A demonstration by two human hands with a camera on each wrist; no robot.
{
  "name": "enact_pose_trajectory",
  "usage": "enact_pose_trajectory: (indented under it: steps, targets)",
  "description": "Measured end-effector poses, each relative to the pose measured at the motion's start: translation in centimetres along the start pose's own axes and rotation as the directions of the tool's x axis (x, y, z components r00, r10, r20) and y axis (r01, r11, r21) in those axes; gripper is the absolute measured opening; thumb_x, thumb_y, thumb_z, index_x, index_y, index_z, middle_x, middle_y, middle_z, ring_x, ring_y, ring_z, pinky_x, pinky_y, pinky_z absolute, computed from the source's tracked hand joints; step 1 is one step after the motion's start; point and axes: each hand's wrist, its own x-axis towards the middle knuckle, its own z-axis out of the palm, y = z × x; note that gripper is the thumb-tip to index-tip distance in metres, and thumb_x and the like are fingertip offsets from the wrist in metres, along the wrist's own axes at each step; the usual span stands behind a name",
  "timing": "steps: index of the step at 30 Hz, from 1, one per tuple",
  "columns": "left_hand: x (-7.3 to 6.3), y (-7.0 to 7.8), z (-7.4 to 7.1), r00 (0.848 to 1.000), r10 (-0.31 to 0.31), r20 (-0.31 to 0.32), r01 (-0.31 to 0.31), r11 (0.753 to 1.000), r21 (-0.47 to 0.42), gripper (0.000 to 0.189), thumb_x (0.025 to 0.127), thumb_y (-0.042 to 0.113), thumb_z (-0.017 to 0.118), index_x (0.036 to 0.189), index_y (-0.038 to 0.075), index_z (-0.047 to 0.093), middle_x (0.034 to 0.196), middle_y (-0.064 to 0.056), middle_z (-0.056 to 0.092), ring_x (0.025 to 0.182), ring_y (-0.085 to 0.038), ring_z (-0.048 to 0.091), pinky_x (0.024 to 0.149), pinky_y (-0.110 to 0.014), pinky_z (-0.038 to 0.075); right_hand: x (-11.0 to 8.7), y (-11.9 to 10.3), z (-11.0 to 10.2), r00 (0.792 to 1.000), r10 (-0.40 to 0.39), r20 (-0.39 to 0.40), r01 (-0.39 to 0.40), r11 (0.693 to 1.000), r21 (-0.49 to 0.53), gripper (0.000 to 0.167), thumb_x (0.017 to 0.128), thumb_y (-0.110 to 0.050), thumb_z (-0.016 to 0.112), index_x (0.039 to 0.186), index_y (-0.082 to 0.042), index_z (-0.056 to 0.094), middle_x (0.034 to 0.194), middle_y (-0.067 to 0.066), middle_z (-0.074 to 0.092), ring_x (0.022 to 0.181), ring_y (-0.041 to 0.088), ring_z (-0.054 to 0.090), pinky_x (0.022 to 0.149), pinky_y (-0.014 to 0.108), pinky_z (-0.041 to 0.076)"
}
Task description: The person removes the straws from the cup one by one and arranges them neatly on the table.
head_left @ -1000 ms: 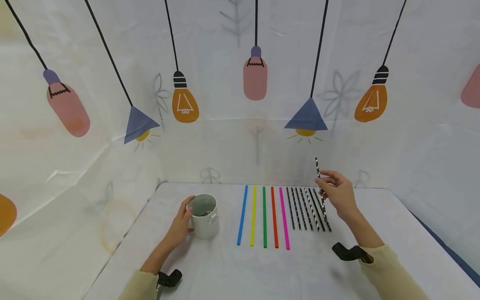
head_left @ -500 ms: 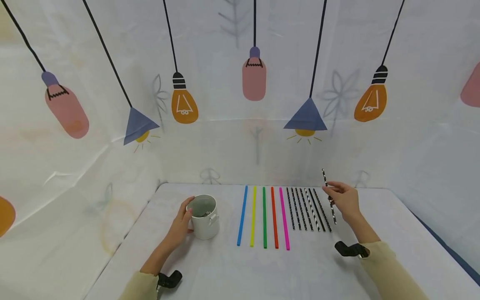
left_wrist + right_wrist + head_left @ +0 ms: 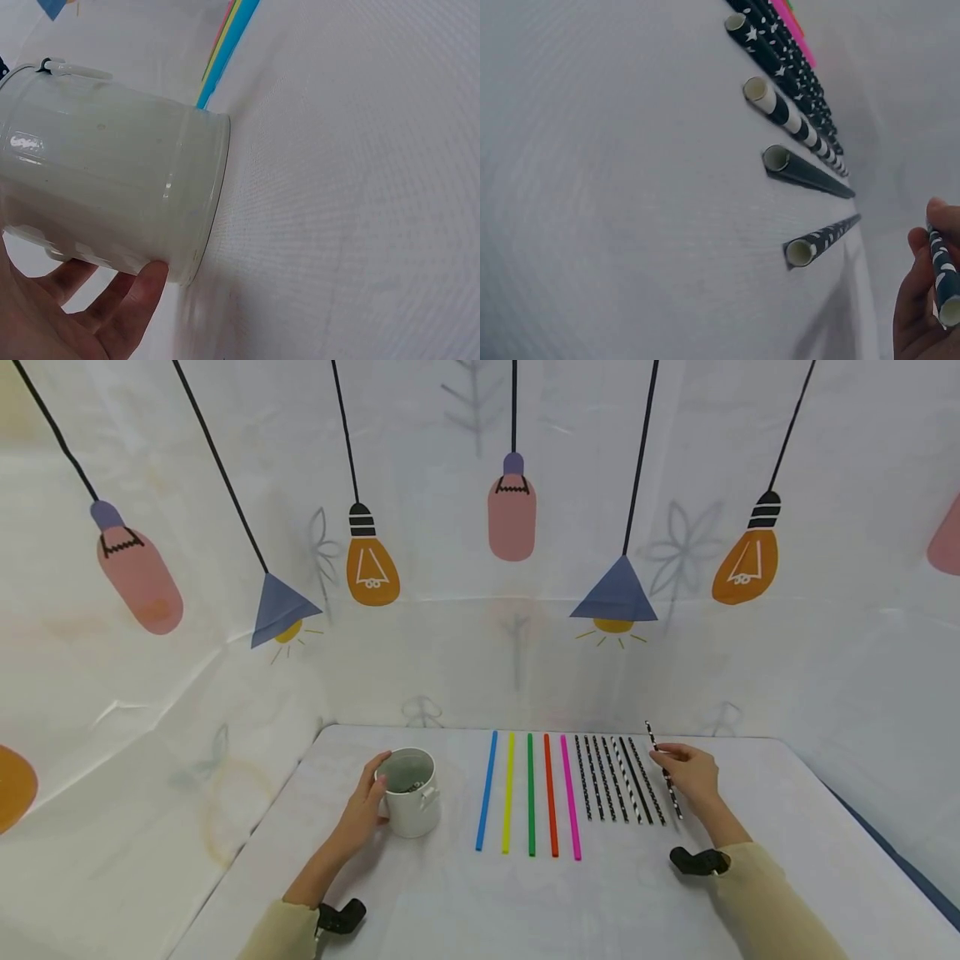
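At the left of the table my left hand (image 3: 363, 808) holds a small white metal pail (image 3: 417, 812) by its side, the pail standing upright. In the left wrist view the fingers (image 3: 142, 304) curve against the pail wall. Small dark bits show inside the pail. At the right, my right hand (image 3: 694, 773) pinches a black paper straw (image 3: 945, 279) with white marks. That straw tilts low over the table, just right of a row of black-and-white paper straws (image 3: 621, 779) with star, stripe and dot patterns.
Between the pail and the patterned row lie single straws: blue (image 3: 487, 789), yellow (image 3: 507, 793), green (image 3: 531, 793), red (image 3: 551, 793) and pink (image 3: 571, 797). A white cloth (image 3: 495, 910) covers the table. Behind it hangs a white sheet printed with lamps (image 3: 613, 593).
My right hand has lowered and shifted right with its straw, away from over the patterned row towards the table. The left hand and pail stay where they were.
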Motion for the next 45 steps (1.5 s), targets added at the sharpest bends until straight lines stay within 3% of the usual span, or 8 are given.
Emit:
enact_pose_trajectory:
  steps: [4,8,20,25,30,37,41,45]
  targets:
    - [0.0,0.2,0.1,1.0,0.01,-0.01,-0.01,1.0,-0.006,0.044,0.108,0.03,0.029,0.151,0.023,0.025,0.155,-0.021,0.023,0.13,-0.053,0.032,0.068,-0.059,0.054,0.4,1.3,0.3,1.0,0.002,-0.001,-0.002,0.996,-0.089,0.044,0.093,-0.035,0.066,0.121,-0.001,0.066,0.106,0.017,0.068,0.077,0.017,0.06,0.058,0.026,0.048]
    - [0.0,0.4,0.2,1.0,0.02,-0.016,-0.02,1.0,-0.017,0.043,0.108,0.029,0.03,0.15,0.024,0.027,0.154,-0.02,0.025,0.129,-0.053,0.033,0.067,-0.058,0.054,0.5,1.9,0.5,1.0,-0.003,0.002,0.003,0.994,-0.113,0.044,0.093,-0.035,0.066,0.12,-0.001,0.067,0.106,0.018,0.068,0.08,0.021,0.059,0.059,0.028,0.048]
    - [0.1,0.4,0.0,1.0,0.01,-0.013,-0.011,1.0,-0.012,0.043,0.108,0.028,0.029,0.15,0.023,0.026,0.154,-0.02,0.024,0.13,-0.052,0.033,0.068,-0.058,0.054,0.4,1.2,0.8,0.995,0.069,0.075,-0.055,0.983,-0.174,0.038,0.095,-0.021,0.06,0.123,0.005,0.062,0.115,0.027,0.061,0.087,0.03,0.059,0.065,0.034,0.049]
    - [-0.1,1.2,-0.2,1.0,-0.017,0.011,0.017,1.0,-0.013,0.044,0.108,0.023,0.028,0.152,0.018,0.023,0.155,-0.022,0.021,0.132,-0.052,0.03,0.071,-0.061,0.053,0.4,0.9,0.6,0.988,0.077,0.136,-0.051,0.981,-0.19,0.037,0.094,-0.017,0.059,0.123,0.007,0.061,0.118,0.03,0.059,0.091,0.033,0.059,0.069,0.038,0.051]
    - [-0.4,2.1,-0.4,0.999,-0.029,0.022,0.03,0.999,-0.02,0.045,0.108,0.02,0.027,0.153,0.014,0.022,0.156,-0.024,0.018,0.132,-0.054,0.027,0.072,-0.062,0.052,0.5,0.5,0.4,0.978,0.081,0.192,-0.045,0.982,-0.186,0.036,0.094,-0.015,0.059,0.122,0.008,0.06,0.115,0.029,0.059,0.088,0.031,0.058,0.066,0.037,0.051]
    - [-0.1,0.4,0.0,1.0,-0.008,-0.008,0.008,1.0,0.0,0.045,0.108,0.032,0.029,0.151,0.022,0.025,0.156,-0.02,0.021,0.131,-0.053,0.031,0.068,-0.056,0.055,0.5,0.7,0.4,0.975,0.083,0.208,-0.037,0.976,-0.216,0.036,0.093,-0.015,0.059,0.12,0.009,0.061,0.114,0.029,0.06,0.088,0.03,0.06,0.069,0.038,0.052]
    - [-0.1,-0.1,0.1,1.0,0.002,-0.008,-0.002,1.0,0.002,0.046,0.107,0.034,0.029,0.151,0.021,0.025,0.155,-0.021,0.021,0.13,-0.055,0.03,0.067,-0.056,0.055,0.6,0.9,0.5,0.976,0.085,0.2,-0.04,0.975,-0.219,0.036,0.092,-0.014,0.06,0.119,0.009,0.062,0.11,0.028,0.061,0.082,0.027,0.06,0.064,0.034,0.051]
    - [-0.3,0.8,0.0,1.0,-0.019,0.011,0.019,1.0,0.001,0.047,0.108,0.028,0.028,0.153,0.016,0.022,0.156,-0.022,0.019,0.131,-0.055,0.029,0.069,-0.058,0.054,0.6,0.8,0.5,0.977,0.082,0.196,-0.039,0.976,-0.213,0.034,0.091,-0.014,0.061,0.116,0.009,0.063,0.101,0.024,0.064,0.072,0.022,0.059,0.057,0.031,0.05]
